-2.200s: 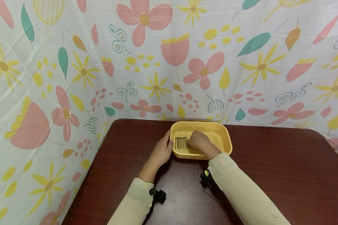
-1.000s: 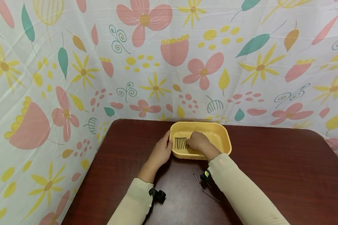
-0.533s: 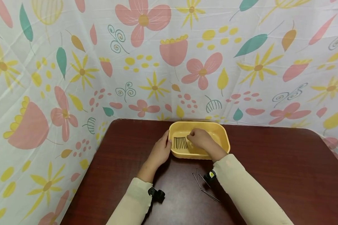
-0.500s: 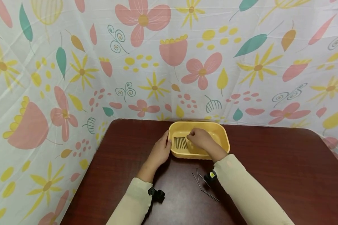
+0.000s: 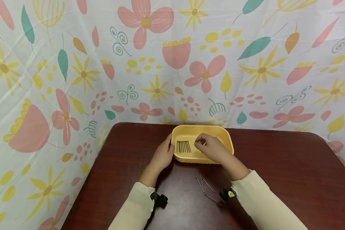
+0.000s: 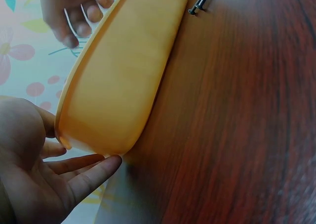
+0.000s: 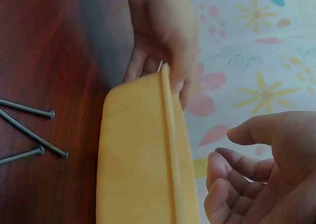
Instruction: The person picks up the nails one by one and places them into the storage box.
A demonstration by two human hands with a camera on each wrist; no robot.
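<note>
A yellow plastic tray stands at the back of the table. Inside it, at the left end, several dark nails lie side by side in a row. My left hand holds the tray's left end, thumb and fingers around the corner, as the left wrist view also shows. Over the middle of the tray hovers my right hand, apart from the row. Its fingers are loosely bent, with nothing between thumb and fingertips in the right wrist view. Several loose nails lie on the table in front of the tray.
The dark red-brown wooden table reaches out to both sides of the tray. Right behind its back edge hangs a white flowered cloth, which also covers the left side.
My right hand has drawn back from the row of nails, up and to the right, and its fingers have loosened. The row stays in the tray. My left hand keeps its place.
</note>
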